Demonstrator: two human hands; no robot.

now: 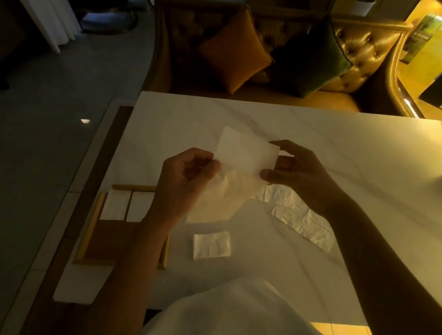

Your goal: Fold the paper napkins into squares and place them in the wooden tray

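Two folded squares noted in the wooden tray point(90, 232); one napkin in hand.
Right of the tray, the left hand point(184, 180) and right hand point(298, 174) are pinched on the lifted napkin point(237, 168); edges should be aligned before creasing. One folded square point(211, 245) awaits.

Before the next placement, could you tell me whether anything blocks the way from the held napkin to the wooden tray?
Only the left forearm crosses the wooden tray's right side. Two folded white napkins fill its far end; the near part is bare. Both hands hold the white paper napkin.
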